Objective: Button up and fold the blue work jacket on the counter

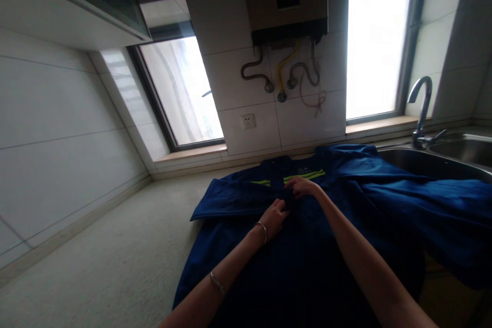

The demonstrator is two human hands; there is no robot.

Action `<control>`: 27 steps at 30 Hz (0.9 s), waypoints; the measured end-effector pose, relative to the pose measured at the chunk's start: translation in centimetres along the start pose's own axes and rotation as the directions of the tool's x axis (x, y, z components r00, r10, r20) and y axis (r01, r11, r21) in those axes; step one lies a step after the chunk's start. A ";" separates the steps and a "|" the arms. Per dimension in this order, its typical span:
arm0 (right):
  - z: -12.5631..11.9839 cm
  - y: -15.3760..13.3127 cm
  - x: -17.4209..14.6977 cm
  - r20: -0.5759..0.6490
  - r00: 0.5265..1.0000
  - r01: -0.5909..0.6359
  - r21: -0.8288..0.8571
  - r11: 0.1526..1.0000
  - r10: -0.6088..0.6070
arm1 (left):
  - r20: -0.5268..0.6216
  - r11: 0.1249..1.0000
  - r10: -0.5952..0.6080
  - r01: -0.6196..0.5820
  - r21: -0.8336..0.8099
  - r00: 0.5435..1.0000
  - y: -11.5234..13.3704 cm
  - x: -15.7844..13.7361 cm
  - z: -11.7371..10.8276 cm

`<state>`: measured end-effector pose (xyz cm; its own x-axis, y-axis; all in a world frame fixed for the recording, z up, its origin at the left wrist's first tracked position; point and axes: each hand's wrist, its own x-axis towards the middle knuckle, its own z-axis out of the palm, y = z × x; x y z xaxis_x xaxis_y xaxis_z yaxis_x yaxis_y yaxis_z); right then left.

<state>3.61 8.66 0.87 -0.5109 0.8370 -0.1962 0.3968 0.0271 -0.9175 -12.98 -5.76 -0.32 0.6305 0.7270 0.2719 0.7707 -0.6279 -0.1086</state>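
Observation:
A dark blue work jacket [307, 246] with yellow-green stripes across the chest lies spread on the counter. Its collar points toward the wall. The left-side sleeve [230, 200] is folded across the front, its end reaching the middle. My left hand [274, 218], with bracelets on the wrist and forearm, is closed on the cloth near that sleeve end. Just above and to the right, my right hand [302, 187] pinches the dark cloth beside the stripe. The fingertips of both hands are partly hidden in the dark fabric. The other sleeve [423, 205] stretches right, toward the sink.
Pale speckled countertop [115, 246] extends on the left. At the right stand a steel sink [467, 142] and a curved faucet [423, 107], with jacket cloth against the basin edge. A water heater [265, 0] with pipes hangs on the wall between two windows, above a socket [248, 121].

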 end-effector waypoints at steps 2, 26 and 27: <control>-0.3 0.2 -0.2 0.107 0.994 -0.027 0.064 0.998 0.020 | 0.002 0.999 -0.010 0.011 -0.037 1.000 -0.1 0.0 0.1; 0.4 -0.2 -0.8 0.267 0.962 -0.065 0.421 0.905 -0.055 | -0.162 0.895 -0.378 0.315 -0.316 0.912 0.7 0.7 0.8; 0.6 -0.2 -0.8 0.266 0.962 -0.063 0.449 0.891 -0.066 | -0.158 0.908 -0.390 0.352 -0.226 0.907 1.0 1.1 0.8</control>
<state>3.45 7.69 1.04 -0.7202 0.6577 -0.2205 0.0438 -0.2741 -0.9607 -11.41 -5.37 -0.84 0.2566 0.8607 0.4398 0.9011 -0.3776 0.2133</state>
